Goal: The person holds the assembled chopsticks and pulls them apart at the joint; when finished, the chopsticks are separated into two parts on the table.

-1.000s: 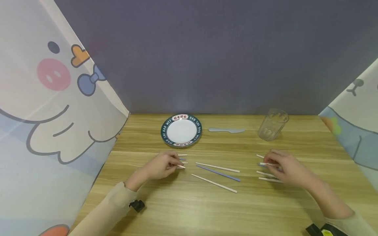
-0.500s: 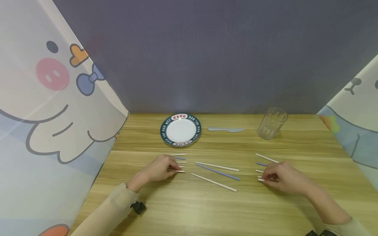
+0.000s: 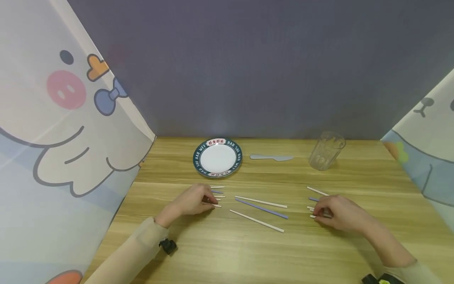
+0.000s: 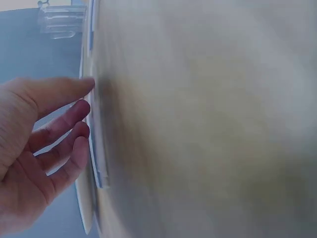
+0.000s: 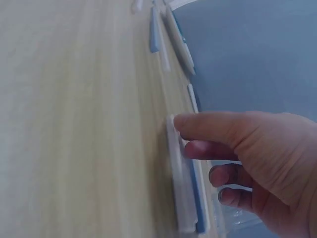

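My left hand rests low at the left group of thin sticks, among them a white one and a blue one. In the left wrist view the hand has bent fingers with a gap between thumb and index, beside the sticks. Over the right group, with its white stick and blue stick, is my right hand, covering parts of several sticks. The right wrist view shows this hand with its thumb touching a white stick, fingers apart and bent.
Between the hands lie two white sticks and a blue stick. Behind them are a green-rimmed plate, a pale knife and a clear glass. A grey panel stands at the table's back.
Both hands have moved toward the near sticks; the white sticks they held a second ago now lie on the table. One white stick in each group has shifted slightly away from the nearest one.
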Demonstrator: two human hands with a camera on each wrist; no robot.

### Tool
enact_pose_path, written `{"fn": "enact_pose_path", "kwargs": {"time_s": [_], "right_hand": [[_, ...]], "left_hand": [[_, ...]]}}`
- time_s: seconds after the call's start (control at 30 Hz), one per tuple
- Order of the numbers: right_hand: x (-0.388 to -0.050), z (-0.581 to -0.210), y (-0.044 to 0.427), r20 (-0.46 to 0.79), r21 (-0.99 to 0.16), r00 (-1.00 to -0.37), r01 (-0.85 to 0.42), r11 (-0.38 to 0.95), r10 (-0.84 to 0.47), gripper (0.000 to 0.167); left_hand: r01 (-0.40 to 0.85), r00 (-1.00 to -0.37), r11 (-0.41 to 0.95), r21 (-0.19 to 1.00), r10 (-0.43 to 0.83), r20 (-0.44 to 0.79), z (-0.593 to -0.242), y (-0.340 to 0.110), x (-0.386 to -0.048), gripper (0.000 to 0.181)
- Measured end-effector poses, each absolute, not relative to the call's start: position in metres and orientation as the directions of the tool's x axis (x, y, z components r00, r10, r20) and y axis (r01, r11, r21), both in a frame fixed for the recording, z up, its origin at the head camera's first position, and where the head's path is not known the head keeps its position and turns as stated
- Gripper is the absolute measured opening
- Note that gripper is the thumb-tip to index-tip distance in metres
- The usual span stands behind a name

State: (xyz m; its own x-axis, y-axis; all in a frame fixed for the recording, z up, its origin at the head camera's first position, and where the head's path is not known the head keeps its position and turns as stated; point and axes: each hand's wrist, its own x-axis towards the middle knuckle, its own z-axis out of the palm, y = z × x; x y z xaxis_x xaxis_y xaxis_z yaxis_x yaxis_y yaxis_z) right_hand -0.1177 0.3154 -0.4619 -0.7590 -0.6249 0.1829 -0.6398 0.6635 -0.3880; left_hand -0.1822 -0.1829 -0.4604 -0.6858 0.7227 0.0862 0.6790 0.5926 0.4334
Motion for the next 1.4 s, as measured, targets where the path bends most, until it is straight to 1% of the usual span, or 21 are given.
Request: {"fn": "enact_pose_path", "kwargs": {"time_s": [0.07,0.17,0.27,0.37,0.47,0.57,0.7,0.8,1.0,1.17,1.27,1.4], "right_hand": [[-0.121,-0.462,0.312,0.202,-0.414,-0.752,-0.646,0.641,-0.627,0.02],[-0.128,-0.459,0.304,0.228,-0.433,-0.748,-0.651,0.623,-0.623,0.02],[-0.136,-0.453,0.293,0.254,-0.406,-0.74,-0.666,0.626,-0.623,0.02],[-0.145,-0.449,0.278,0.293,-0.354,-0.713,-0.699,0.621,-0.636,0.02],[-0.152,-0.446,0.265,0.309,-0.343,-0.693,-0.72,0.603,-0.651,0.019],[-0.156,-0.446,0.252,0.291,-0.358,-0.694,-0.717,0.598,-0.658,0.017],[-0.161,-0.45,0.234,0.26,-0.386,-0.692,-0.714,0.584,-0.673,0.012],[-0.165,-0.456,0.222,0.247,-0.408,-0.677,-0.722,0.559,-0.693,0.01],[-0.17,-0.462,0.207,0.205,-0.404,-0.654,-0.734,0.546,-0.728,0.006],[-0.167,-0.468,0.196,0.186,-0.411,-0.66,-0.725,0.553,-0.728,0.008],[-0.164,-0.47,0.192,0.192,-0.418,-0.667,-0.719,0.555,-0.72,0.012],[-0.165,-0.466,0.191,0.209,-0.406,-0.695,-0.702,0.585,-0.688,0.02]], "left_hand": [[0.67,-0.693,0.602,0.435,0.717,0.076,-0.455,-0.178,-0.183,0.006],[0.688,-0.68,0.587,0.427,0.728,0.094,-0.448,-0.165,-0.187,0.007],[0.707,-0.667,0.574,0.414,0.735,0.12,-0.443,-0.148,-0.192,0.009],[0.72,-0.659,0.567,0.4,0.74,0.136,-0.439,-0.131,-0.195,0.009],[0.742,-0.637,0.549,0.384,0.756,0.151,-0.436,-0.115,-0.197,0.009],[0.765,-0.613,0.531,0.365,0.774,0.157,-0.437,-0.101,-0.2,0.008],[0.761,-0.614,0.547,0.349,0.78,0.116,-0.443,-0.084,-0.203,0.008],[0.755,-0.616,0.557,0.347,0.783,0.083,-0.45,-0.072,-0.205,0.009],[0.762,-0.609,0.56,0.324,0.791,0.063,-0.457,-0.055,-0.203,0.008],[0.764,-0.616,0.58,0.284,0.786,0.051,-0.464,-0.055,-0.199,0.005],[0.773,-0.606,0.575,0.268,0.794,0.045,-0.467,-0.056,-0.2,0.004],[0.784,-0.589,0.539,0.309,0.802,0.096,-0.464,-0.053,-0.203,0.004]]}}
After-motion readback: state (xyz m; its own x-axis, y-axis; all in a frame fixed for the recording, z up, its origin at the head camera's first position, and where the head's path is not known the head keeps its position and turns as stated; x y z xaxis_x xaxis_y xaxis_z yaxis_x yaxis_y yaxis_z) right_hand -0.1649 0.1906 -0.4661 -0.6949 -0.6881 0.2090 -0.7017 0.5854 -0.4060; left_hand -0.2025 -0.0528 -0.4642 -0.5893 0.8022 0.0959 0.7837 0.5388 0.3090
